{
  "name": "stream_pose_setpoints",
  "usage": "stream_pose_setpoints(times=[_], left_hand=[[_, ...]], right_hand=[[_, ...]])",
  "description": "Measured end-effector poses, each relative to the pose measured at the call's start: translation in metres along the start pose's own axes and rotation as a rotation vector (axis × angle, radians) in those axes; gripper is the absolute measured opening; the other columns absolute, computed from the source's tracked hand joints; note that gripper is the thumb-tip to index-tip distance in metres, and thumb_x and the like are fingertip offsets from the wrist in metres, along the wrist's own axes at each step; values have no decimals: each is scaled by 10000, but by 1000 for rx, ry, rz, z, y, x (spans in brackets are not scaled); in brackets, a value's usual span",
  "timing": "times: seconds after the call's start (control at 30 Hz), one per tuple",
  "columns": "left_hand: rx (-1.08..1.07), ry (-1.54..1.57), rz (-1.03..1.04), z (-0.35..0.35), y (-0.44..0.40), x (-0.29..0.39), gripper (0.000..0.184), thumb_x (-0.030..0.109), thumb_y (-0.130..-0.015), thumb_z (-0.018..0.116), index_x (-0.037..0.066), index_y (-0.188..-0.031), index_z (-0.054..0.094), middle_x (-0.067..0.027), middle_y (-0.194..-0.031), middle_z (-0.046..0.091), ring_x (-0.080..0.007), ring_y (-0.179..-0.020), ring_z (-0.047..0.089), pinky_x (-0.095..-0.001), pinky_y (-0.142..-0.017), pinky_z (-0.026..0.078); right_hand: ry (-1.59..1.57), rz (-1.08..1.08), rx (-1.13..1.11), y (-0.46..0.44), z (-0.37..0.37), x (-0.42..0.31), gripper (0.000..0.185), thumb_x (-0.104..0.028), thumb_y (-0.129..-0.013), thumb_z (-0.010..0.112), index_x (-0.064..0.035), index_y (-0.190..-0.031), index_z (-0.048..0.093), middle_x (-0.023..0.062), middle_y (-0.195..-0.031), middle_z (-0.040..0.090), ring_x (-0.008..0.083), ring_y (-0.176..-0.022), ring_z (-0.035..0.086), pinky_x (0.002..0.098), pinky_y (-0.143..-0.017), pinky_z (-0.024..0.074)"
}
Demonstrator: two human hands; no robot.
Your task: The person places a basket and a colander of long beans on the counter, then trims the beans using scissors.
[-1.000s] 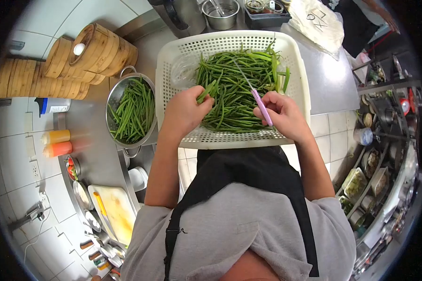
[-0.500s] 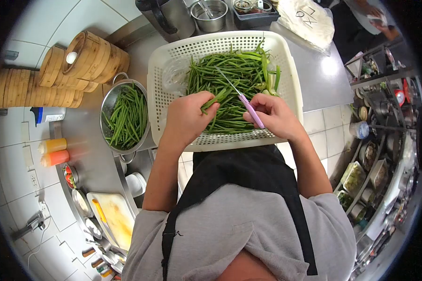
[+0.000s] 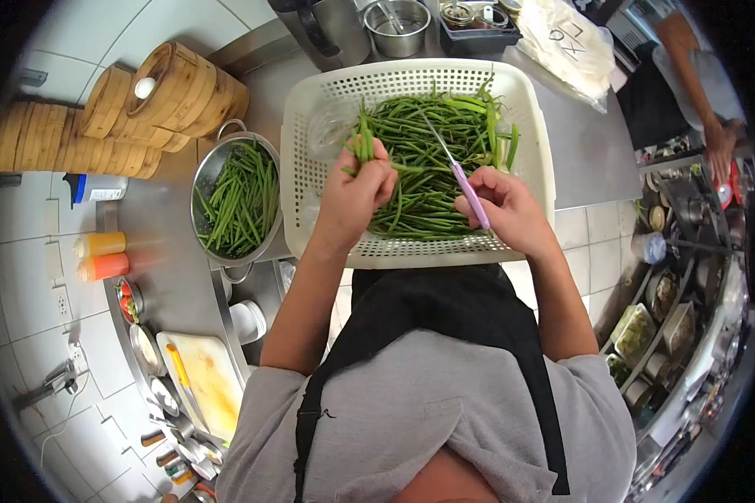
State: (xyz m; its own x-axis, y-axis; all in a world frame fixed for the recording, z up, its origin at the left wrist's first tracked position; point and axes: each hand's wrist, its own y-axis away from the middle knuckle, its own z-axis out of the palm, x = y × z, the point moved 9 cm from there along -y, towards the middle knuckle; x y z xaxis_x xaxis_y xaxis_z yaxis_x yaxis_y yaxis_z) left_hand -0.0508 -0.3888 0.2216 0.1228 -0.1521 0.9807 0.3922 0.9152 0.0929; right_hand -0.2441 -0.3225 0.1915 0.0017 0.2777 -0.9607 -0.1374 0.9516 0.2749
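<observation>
Running from the left, a cluster of round, banded bamboo steamers (image 3: 189, 92) stands against the tiled wall, above two smooth squeeze bottles, one yellow (image 3: 102, 244) and one orange (image 3: 105, 267), and a white rectangular cutting board (image 3: 214, 369). Next, a round, shiny metal colander (image 3: 264, 245) holds slim, straight green beans (image 3: 239, 201). Beside it sits a pale plastic basket (image 3: 436, 253), rounded at the corners and pierced all over with small holes; inside are crinkled clear plastic (image 3: 331, 130) and a tangled bed of long, thin beans (image 3: 424, 201). Over the basket's left part, the left hand (image 3: 356, 189) is curled around a small bunch of beans (image 3: 363, 138), tips poking upward. To its right, the right hand (image 3: 507, 205) grips the lilac handle of a narrow-bladed knife (image 3: 463, 180), pointing up and left above the pile. At far right, another person's hand (image 3: 720, 151) reaches down by something red (image 3: 732, 183). Half a second earlier, the left hand's bunch slanted rightward, toward the blade; now it stands nearly upright, farther from the knife.
</observation>
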Motion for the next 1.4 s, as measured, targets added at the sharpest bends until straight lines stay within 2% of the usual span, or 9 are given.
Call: stream_pose_setpoints(times=[0.1, 0.2, 0.77, 1.13, 1.2, 1.23, 1.3, 1.33, 1.4], left_hand=[[149, 323, -77, -5, -2, -4, 77, 84, -945, 504, 113, -1016, 509, -39, -717, 533, -110, -531, 404, -258, -494, 317], [166, 433, -55, -1, -5, -7, 81, 87, -944, 502, 113, -1020, 507, -46, -713, 532, -113, -531, 408, -258, -495, 320], [190, 263, -79, 15, 6, -9, 83, 87, -947, 496, 98, -1029, 505, -42, -703, 537, -100, -552, 406, -259, -505, 314], [202, 211, -67, 6, 8, -4, 84, 127, -976, 506, 77, -1028, 548, -27, -672, 527, -92, -561, 400, -251, -512, 307], [141, 12, -105, -2, 6, 0, 223, 248, -1018, 540, 67, -903, 603, -9, -661, 535, -85, -572, 435, -247, -518, 302], [144, 11, -109, -10, 3, 0, 223, 248, -1018, 540, 67, -903, 603, -9, -661, 535, -85, -572, 435, -247, -518, 302], [194, -558, -16, -27, -1, 11, 448, 394, -1026, 566, 18, -792, 636, -89, -703, 576, -206, -607, 560, -353, -591, 436], [195, -561, -22, -30, 0, 12, 448, 394, -1026, 566, 18, -792, 636, -89, -703, 576, -206, -607, 560, -353, -591, 436], [206, -923, 71, -29, 1, 29, 554, 491, -1017, 551, -5, -796, 660, -159, -750, 605, -344, -703, 614, -432, -685, 474]], right_hand=[[-31, 7, -35, 2, 6, -1, 228, -211, -899, 797, -45, -921, 642, -65, -700, 589, 14, -623, 504, 210, -546, 362], [-18, 18, -73, 5, 10, -4, 237, -220, -890, 804, -50, -932, 644, -60, -717, 598, 18, -630, 515, 212, -554, 378], [70, -43, -79, 6, 11, -10, 264, -220, -852, 828, -46, -922, 642, -48, -716, 604, 21, -626, 525, 216, -539, 379], [115, 13, -71, 3, 10, 2, 224, -194, -897, 801, -44, -895, 634, -49, -682, 593, 21, -604, 498, 226, -523, 368], [155, 6, -48, 2, 8, 0, 219, -195, -904, 794, -43, -892, 637, -48, -674, 593, 20, -607, 499, 225, -526, 370], [196, -2, -23, 2, 7, -1, 215, -197, -912, 787, -43, -889, 639, -48, -666, 593, 19, -610, 501, 224, -528, 371], [145, -29, 4, 2, 7, -4, 207, -193, -922, 777, -40, -889, 641, -47, -666, 598, 18, -611, 501, 223, -530, 371], [97, -58, 34, 1, 5, -7, 200, -188, -931, 767, -37, -888, 642, -46, -665, 603, 16, -613, 501, 222, -531, 371], [117, -41, 39, 0, 3, -5, 190, -177, -948, 749, -29, -897, 640, -40, -682, 628, 13, -629, 516, 216, -539, 381]])
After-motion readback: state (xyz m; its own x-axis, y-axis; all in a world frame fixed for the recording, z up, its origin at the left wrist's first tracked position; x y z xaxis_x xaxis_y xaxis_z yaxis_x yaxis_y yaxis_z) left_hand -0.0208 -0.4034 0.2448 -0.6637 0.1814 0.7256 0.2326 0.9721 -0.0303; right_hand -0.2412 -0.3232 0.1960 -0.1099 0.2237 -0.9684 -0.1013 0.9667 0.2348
